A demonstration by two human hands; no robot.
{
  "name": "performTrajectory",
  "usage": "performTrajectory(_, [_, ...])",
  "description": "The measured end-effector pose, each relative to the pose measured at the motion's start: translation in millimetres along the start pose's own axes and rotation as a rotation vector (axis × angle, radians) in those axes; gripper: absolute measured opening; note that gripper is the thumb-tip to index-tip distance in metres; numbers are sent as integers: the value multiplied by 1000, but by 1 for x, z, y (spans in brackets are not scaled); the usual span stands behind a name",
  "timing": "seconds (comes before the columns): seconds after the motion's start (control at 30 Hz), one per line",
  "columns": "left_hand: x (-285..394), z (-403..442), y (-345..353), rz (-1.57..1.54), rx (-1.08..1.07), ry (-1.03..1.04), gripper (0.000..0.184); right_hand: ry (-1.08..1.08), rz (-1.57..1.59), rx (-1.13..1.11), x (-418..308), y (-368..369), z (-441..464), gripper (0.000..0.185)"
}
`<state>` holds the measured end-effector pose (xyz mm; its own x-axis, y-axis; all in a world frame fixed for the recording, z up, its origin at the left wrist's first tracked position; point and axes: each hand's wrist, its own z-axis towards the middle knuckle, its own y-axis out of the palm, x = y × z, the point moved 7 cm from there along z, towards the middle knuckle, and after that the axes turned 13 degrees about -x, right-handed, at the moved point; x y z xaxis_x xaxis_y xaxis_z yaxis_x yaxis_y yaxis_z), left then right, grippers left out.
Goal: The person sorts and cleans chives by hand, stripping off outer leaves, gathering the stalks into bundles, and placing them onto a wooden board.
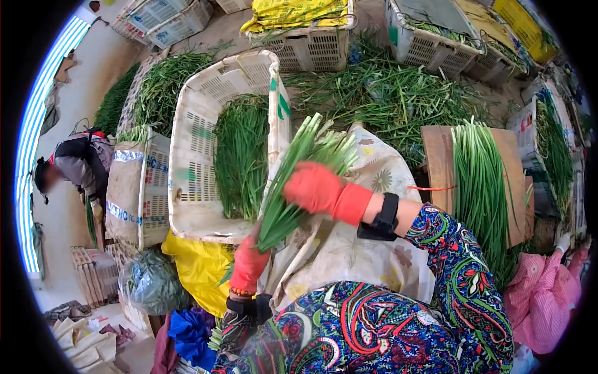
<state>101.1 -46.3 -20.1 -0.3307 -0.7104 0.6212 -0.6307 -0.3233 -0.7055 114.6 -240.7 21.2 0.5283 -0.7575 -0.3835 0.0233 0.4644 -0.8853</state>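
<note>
My right hand (pixel 314 187), in a red rubber glove, is closed around a bunch of garlic chives (pixel 298 149). The bunch is tilted, pale stem ends up and green leaves running down to the left. Below it my left hand (pixel 250 265), in the same kind of glove, holds the leafy lower end; some of its fingers are hidden behind the leaves. Just beyond my left hand stands a white plastic crate (pixel 187 149) with more garlic chives (pixel 242 156) laid inside. A patterned cloth (pixel 386 249) covers my lap under the bunch.
On the right, another bunch of chives (pixel 476 162) lies on a wooden board (pixel 439 149), with a red tie (pixel 430 187) beside it. Loose greens (pixel 398 93) cover the floor ahead. Filled crates (pixel 430 53) line the back. A person (pixel 87 156) bends over at left.
</note>
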Motion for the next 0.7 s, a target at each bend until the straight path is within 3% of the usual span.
performTrajectory(0.07, [1,3,0,-25,-9,11,67,53,294,-118,-11,-7,3,8])
performTrajectory(0.17, [1,4,-1,-12,-13,4,66,406,1068,-492,2,-18,-1,15])
performTrajectory(0.27, [-2,4,1,-16,-11,14,66,357,1389,-303,18,-66,0,20])
performTrajectory(0.37, [-5,3,3,-63,-20,-5,67,180,1619,310,82,-147,-14,25])
performTrajectory(0.4, [-7,4,3,-88,-24,3,67,-138,1809,415,111,-184,-24,25])
performTrajectory(0.43, [-9,5,4,-113,-29,11,67,-251,1952,762,163,-216,-51,27])
performTrajectory(0.47, [-10,4,5,-117,-27,12,67,-154,1595,1118,198,-255,-80,32])
performTrajectory(0.6, [-11,8,2,-95,-39,-4,65,431,852,134,306,-153,-71,45])
performTrajectory(0.63, [-11,8,3,-87,-50,-24,65,741,640,-97,272,-105,-59,60])
performTrajectory(0.67, [-10,10,4,-84,-44,-16,65,633,652,-88,181,-105,-45,70])
performTrajectory(0.7, [-11,9,4,-80,-37,-17,64,662,460,-259,139,-105,-40,73])
